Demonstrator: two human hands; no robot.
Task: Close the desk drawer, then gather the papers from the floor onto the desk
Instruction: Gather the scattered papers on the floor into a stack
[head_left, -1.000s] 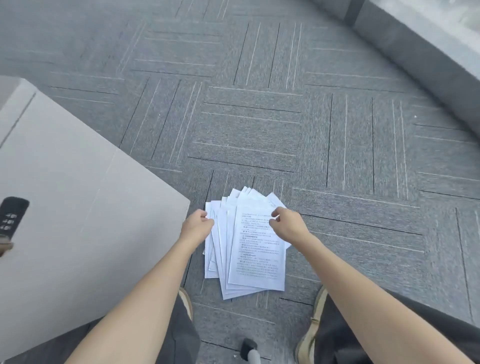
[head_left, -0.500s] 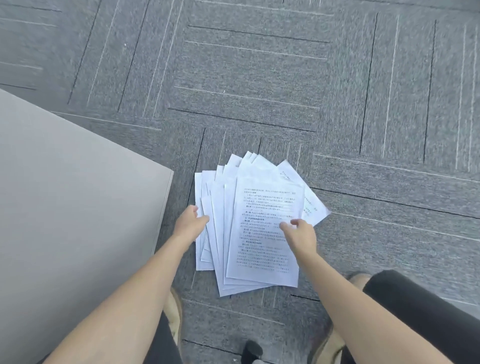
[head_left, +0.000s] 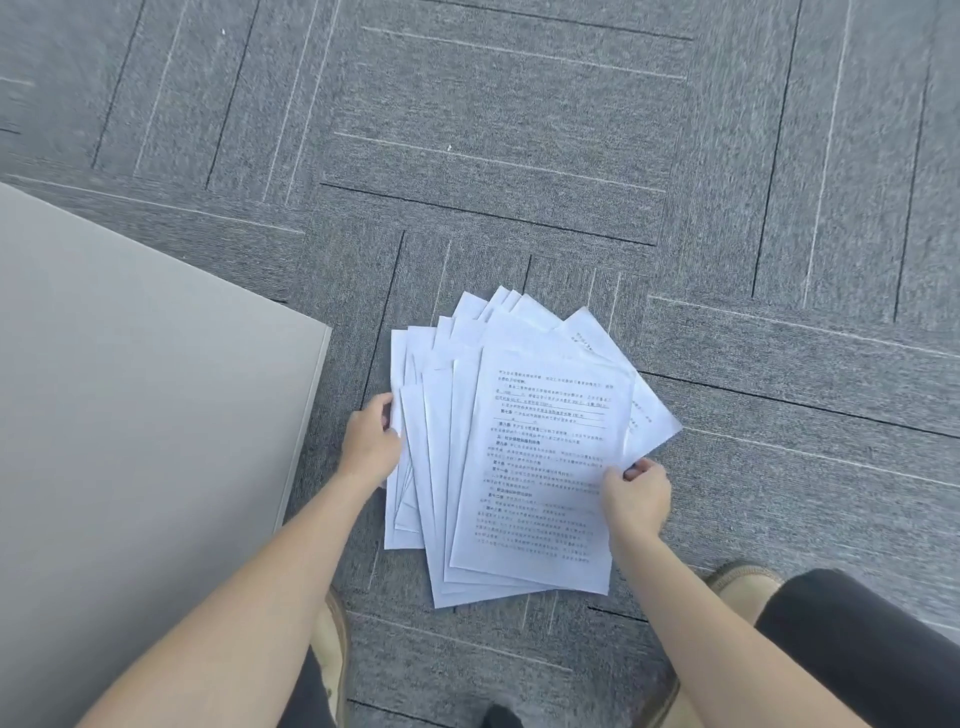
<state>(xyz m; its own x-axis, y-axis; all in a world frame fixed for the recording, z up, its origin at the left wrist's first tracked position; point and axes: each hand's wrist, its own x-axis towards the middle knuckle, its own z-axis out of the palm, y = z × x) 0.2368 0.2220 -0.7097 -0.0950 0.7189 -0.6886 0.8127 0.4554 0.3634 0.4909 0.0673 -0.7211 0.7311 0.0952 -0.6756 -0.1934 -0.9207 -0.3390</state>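
Several white printed papers (head_left: 524, 457) lie fanned out on the grey carpet just right of the desk's corner. My left hand (head_left: 370, 447) presses against the fan's left edge, fingers curled around the outermost sheets. At the fan's right edge, my right hand (head_left: 636, 493) pinches the top sheet between thumb and fingers. The pale grey desk top (head_left: 130, 441) fills the left side. No drawer is in view.
Grey carpet tiles (head_left: 519, 156) with line patterns spread in every direction. My shoes (head_left: 330, 649) and dark trouser legs (head_left: 857, 649) sit at the bottom, either side of the papers. A small dark object (head_left: 498, 717) shows at the bottom edge.
The view has dropped closer to the papers and the dark device on the desk has left the frame. My right hand slid from the fan's top to its right edge; my left moved down the left edge.
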